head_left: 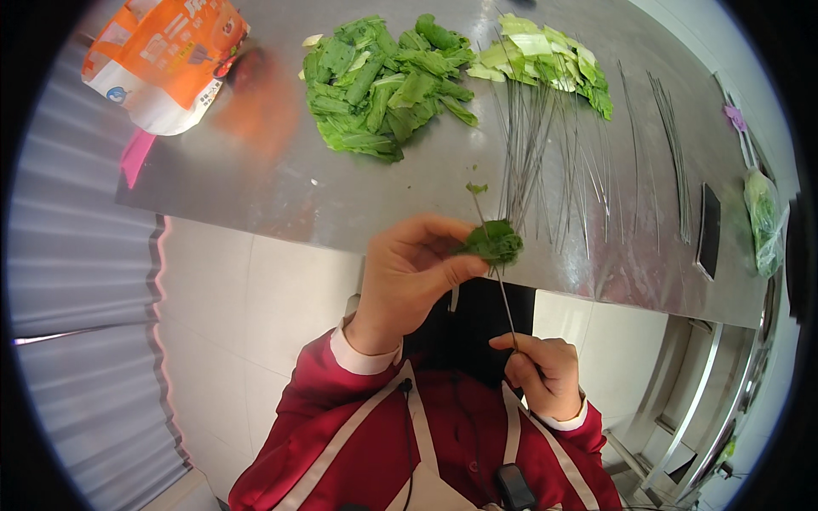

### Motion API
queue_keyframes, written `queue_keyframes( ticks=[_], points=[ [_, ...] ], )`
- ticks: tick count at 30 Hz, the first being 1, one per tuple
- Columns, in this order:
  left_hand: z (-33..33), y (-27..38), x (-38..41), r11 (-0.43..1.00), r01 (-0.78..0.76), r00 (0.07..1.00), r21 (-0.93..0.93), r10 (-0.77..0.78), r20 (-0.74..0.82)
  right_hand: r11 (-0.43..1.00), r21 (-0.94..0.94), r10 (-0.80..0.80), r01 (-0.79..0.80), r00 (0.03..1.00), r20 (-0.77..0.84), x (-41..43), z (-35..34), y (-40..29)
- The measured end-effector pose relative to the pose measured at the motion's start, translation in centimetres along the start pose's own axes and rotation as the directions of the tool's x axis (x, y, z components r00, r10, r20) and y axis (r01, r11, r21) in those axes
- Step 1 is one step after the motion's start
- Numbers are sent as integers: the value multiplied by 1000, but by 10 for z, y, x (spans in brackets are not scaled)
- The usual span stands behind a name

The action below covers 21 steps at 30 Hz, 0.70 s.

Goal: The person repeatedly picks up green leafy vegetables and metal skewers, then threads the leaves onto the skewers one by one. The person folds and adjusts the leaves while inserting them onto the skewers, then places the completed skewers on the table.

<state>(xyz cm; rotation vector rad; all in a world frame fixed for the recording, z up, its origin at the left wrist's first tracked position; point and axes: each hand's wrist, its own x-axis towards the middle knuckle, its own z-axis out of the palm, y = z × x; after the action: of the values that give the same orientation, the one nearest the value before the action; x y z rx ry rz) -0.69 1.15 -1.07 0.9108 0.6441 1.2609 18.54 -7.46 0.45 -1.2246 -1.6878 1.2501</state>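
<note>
My left hand [415, 274] pinches a bunched green leaf [493, 243] between thumb and fingers, just above the table's near edge. A thin metal skewer [505, 300] runs through that leaf, with a small leaf scrap [477, 188] near its far tip. Close to my body, my right hand [543, 370] grips the skewer's lower end. Beyond my hands lies a heap of cut green leaves [383, 83]. To its right, paler leaf pieces [543, 54] rest by a spread of loose metal skewers [527, 147], some of which overlap them.
An orange and white bag [172, 64] stands at the far left of the metal table [268, 198], near a pink item [137, 156]. More skewers [671, 153], a dark flat phone-like object [708, 230] and a clear plastic bag of greens [763, 223] are at the right.
</note>
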Motion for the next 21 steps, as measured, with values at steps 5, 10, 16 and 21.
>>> queue_keyframes(
  ticks=[5, 10, 16, 21],
  points=[
    [-12, 10, 12, 978, -145, 988, -150, 133, -83, 999, -32, -13, 16, 996, 88, -8, -1, 7],
    [-12, 13, 10, 983, -185, 979, -13, 183, -90, 999, 24, 36, -39, 994, 104, -9, -1, 1],
    [-15, 10, 7, 976, -196, 978, 92, 201, -51, 983, 149, 90, -110, 987, 135, -13, -5, 4],
    [-20, 8, 7, 987, -156, 988, 28, 157, -9, 987, 99, 108, -128, 978, 181, -7, -4, -2]
  ],
)
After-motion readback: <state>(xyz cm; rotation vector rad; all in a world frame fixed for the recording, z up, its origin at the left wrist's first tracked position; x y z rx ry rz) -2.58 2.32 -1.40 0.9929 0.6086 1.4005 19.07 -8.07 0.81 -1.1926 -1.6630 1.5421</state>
